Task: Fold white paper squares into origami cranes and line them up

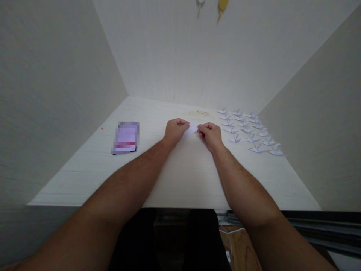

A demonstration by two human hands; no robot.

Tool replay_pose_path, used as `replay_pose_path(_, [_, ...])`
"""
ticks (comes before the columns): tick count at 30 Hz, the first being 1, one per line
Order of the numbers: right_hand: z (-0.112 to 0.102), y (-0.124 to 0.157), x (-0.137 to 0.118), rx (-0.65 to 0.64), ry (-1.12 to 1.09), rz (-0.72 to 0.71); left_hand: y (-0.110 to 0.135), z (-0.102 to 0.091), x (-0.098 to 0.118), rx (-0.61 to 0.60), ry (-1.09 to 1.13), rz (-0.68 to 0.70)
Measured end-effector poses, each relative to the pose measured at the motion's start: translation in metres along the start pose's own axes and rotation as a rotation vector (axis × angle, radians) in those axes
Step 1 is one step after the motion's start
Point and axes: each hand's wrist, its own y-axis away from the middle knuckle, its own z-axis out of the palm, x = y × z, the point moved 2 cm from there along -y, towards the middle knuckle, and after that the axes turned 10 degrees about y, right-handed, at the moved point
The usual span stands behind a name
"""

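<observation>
Between my two hands is a small piece of white folded paper, held just above the white table. My left hand pinches its left side between thumb and fingers. On the other side, the thumb and fingertips of my right hand grip the right end. Exact folds in the paper are too small to make out. Several white paper cranes stand in rows on the table to the right of my right hand.
A phone-like device with a blurred screen lies on the table to the left. Walls close in the back and both sides. Yellowish marks show near the back wall, and a tiny orange bit lies far left.
</observation>
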Motion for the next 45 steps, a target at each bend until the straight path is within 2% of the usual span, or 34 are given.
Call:
replay_pose_path(6, [-0.001,-0.002,0.0,0.015,-0.094,-0.005,0.0,0.004,0.002,-0.012,0.034,-0.004])
replay_pose_path(18, [0.003,-0.006,0.003,0.009,-0.067,-0.013,-0.003,0.003,-0.001,0.003,0.058,0.025])
replay_pose_path(25, [0.002,-0.004,0.003,-0.05,-0.067,-0.042,-0.003,0.002,-0.004,-0.001,0.043,0.044])
replay_pose_path(33, [0.003,-0.001,0.004,-0.115,0.076,-0.064,-0.001,0.002,-0.003,-0.104,0.044,0.036])
replay_pose_path(45, [0.002,0.011,0.004,-0.106,0.159,-0.037,0.01,-0.004,-0.002,-0.096,-0.057,0.05])
